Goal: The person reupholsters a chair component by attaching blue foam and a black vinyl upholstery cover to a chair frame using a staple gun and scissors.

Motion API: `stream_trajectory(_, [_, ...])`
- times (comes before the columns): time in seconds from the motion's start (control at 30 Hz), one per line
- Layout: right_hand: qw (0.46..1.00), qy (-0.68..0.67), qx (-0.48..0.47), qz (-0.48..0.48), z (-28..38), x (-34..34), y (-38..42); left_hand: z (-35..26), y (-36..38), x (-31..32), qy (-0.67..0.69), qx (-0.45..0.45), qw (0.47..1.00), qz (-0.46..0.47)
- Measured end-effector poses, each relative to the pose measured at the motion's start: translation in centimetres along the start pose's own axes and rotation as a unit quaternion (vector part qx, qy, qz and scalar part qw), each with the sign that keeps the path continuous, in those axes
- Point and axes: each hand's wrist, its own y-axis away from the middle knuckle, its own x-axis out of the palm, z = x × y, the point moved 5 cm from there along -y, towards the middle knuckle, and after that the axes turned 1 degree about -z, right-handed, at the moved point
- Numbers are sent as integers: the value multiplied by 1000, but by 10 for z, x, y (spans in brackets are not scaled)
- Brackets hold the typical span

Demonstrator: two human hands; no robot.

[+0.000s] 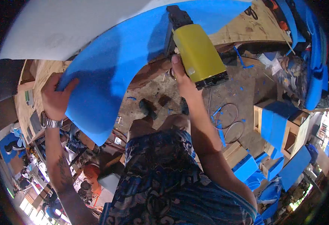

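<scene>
A large blue foam sheet spreads across the upper left, its near end hanging over the bench edge. My left hand grips its left edge, thumb on top and a metal-band watch at the wrist. My right hand is closed round the handle of a yellow power tool with a black nose and black end; its exact kind does not show. The nose overlaps the blue sheet near the curved right edge. The tool's body hides most of my right fingers.
A white sheet lies beyond the blue one on a wooden bench. Blue scraps and a coiled hose lie on the floor. Wooden frames with blue panels stand at right. An orange object sits lower left.
</scene>
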Motion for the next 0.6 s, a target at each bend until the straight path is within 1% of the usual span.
stream_trajectory(0.03, [1000,-6,21,-2,-1,2,1,1,-1,0,-1,0,1000,2])
stream_trajectory(0.13, [999,-10,7,36,-2,3,8,7,-3,1,3,4,1000,0])
stream_trajectory(0.2, [990,-92,106,26,-3,3,12,10,-2,2,16,12,1000,-12])
stream_trajectory(0.23, [979,-133,154,21,-2,3,14,9,-3,2,18,33,999,-15])
stream_trajectory(0.27, [986,-111,120,28,7,-2,10,9,-3,3,19,53,998,-18])
stream_trajectory(0.3, [987,-119,107,29,8,0,11,8,-3,3,21,74,997,-19])
stream_trajectory(0.33, [987,-126,96,31,9,2,14,9,-3,3,14,69,997,-18])
stream_trajectory(0.47, [985,-119,100,80,10,13,13,15,-5,4,3,68,997,-26])
stream_trajectory(0.57, [998,27,-24,52,9,22,23,13,-7,2,5,76,997,-25])
stream_trajectory(0.6, [998,19,-34,55,10,21,23,11,-7,2,7,79,997,-23])
